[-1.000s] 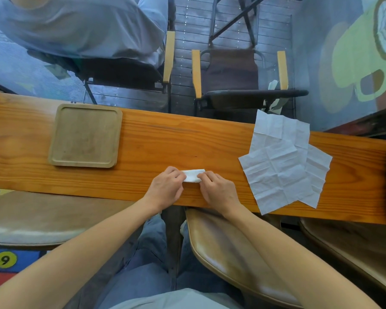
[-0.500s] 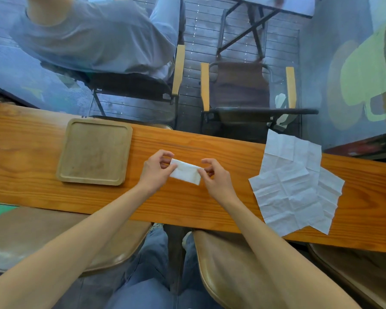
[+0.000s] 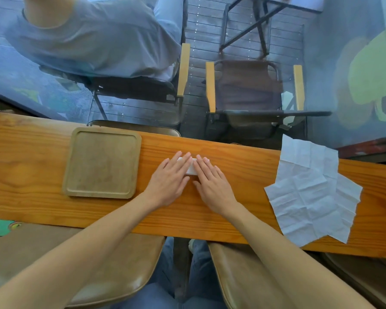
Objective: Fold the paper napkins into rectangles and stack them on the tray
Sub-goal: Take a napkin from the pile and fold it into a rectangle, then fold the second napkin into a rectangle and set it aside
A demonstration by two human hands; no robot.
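Both hands lie flat on the folded napkin (image 3: 191, 169), fingers straight and close together: the left hand (image 3: 169, 178) covers its left end, the right hand (image 3: 212, 181) its right. Only a white sliver shows between them, so its shape is probably a rectangle. This looks like creasing. Next, lift it left onto the bare wooden tray (image 3: 101, 162), then fetch one of the unfolded napkins (image 3: 308, 192) lying far right on the wooden counter (image 3: 243, 157).

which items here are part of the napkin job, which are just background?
In the job: small white folded napkin pressed flat by left hand and right hand; square wooden tray; unfolded white napkins.

Background: long wooden table; dark folding chairs; seated person.
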